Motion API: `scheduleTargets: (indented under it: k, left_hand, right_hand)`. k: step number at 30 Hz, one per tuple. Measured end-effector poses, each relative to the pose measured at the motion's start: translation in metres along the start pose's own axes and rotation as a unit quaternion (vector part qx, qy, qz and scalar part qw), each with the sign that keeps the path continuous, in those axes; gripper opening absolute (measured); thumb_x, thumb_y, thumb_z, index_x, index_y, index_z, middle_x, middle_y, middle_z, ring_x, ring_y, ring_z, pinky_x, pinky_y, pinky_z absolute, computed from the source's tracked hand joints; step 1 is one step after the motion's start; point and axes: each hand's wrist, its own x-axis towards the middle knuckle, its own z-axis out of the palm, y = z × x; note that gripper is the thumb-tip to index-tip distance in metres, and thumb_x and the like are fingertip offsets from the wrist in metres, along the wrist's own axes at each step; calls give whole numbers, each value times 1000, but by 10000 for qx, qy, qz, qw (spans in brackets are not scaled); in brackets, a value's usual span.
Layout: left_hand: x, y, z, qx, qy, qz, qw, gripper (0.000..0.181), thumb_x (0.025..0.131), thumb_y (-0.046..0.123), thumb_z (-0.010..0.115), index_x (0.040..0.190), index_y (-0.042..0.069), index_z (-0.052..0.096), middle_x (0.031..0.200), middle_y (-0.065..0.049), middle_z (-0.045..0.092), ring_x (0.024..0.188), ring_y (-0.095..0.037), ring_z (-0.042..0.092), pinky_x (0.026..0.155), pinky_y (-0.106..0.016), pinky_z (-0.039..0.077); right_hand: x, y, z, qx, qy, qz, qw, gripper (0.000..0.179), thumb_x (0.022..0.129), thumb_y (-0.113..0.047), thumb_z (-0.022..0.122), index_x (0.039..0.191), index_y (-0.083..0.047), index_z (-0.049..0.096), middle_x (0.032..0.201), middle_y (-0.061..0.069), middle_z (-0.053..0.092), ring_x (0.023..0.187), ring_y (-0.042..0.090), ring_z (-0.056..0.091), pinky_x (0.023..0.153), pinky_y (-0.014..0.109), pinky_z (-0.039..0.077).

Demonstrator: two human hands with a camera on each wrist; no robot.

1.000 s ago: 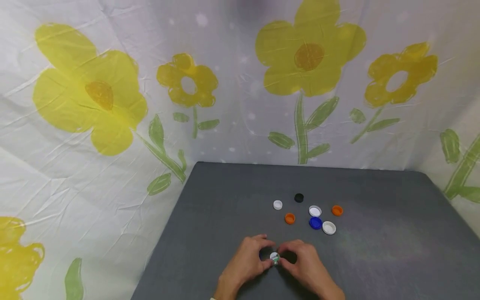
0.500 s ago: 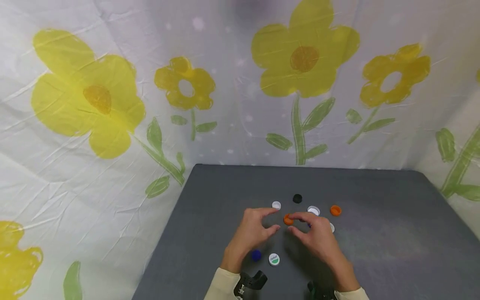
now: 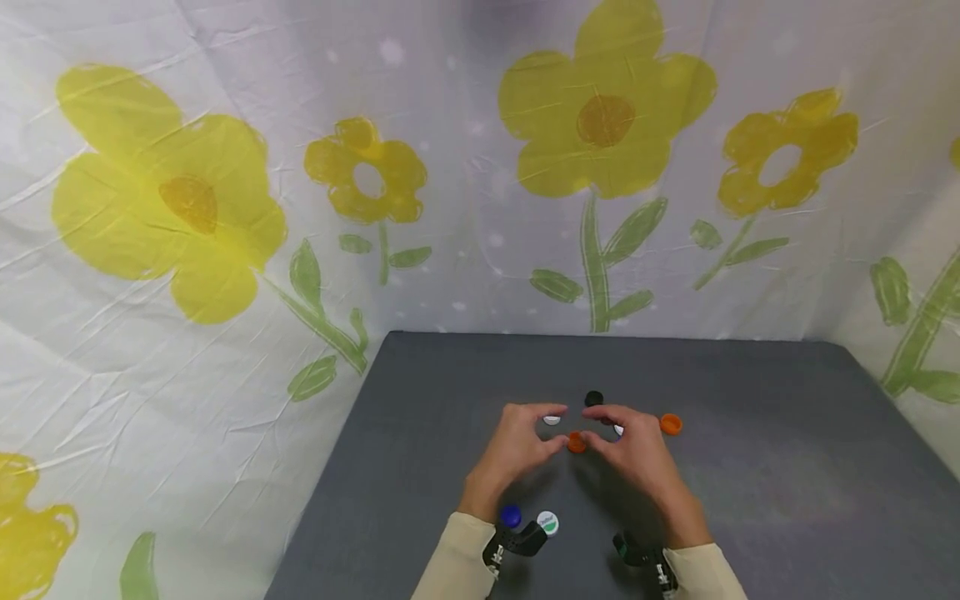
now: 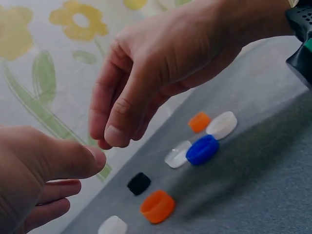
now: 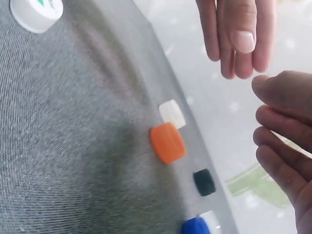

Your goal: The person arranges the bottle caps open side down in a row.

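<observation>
Both hands hover above a group of bottle caps, with nothing held. My left hand (image 3: 517, 446) has thumb and fingers spread apart, over the white cap (image 3: 552, 421) and left of an orange cap (image 3: 577, 442). Facing it, my right hand (image 3: 633, 446) is likewise parted at thumb and fingers and partly hides the caps behind it. In the left wrist view those show as a blue cap (image 4: 203, 149), a clear-white cap (image 4: 178, 154), a white cap (image 4: 222, 125) and a second orange cap (image 4: 199, 122). A black cap (image 3: 594, 398) lies beyond the fingertips.
Nearer the person, a dark blue cap (image 3: 511, 516) and a white cap with green print (image 3: 547, 523) lie side by side on the grey table (image 3: 420, 467). A flower-printed curtain (image 3: 465, 167) hangs behind and beside the table.
Both hands let go of the printed white cap, which lies beside the dark blue cap. They then moved forward, up over the farther caps, and slightly more since half a second ago.
</observation>
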Motion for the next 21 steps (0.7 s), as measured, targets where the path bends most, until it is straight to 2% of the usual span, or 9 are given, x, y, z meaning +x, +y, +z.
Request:
scheduleTargets:
  k: [8,13,21]
  left_hand:
    - [7,-11,17,151,-237,-278,9992,40,94,17,88,132,11,80,131,-3,81,126,-23,74,107,-40,60]
    - [10,-18,28,417,-270,-293,9983,38,92,18,88,129,10,81,125,-3,82,123,-21,74,108,-37,59]
    - [10,-28,40,343,-332,-218,9986,35,91,15,89,125,9,83,120,-4,83,115,-17,76,105,-34,60]
  right_hand:
    - [1,17,13,-104,-164,124,9997,31,90,-10,90,120,-8,83,117,10,83,107,34,79,92,57,64]
    - [1,25,20,-181,-203,224,9994,31,89,-11,91,119,-8,83,115,9,83,108,34,78,95,57,62]
    - [2,35,26,-377,-311,266,9985,31,86,-11,92,117,-10,84,112,6,84,106,32,78,97,56,61]
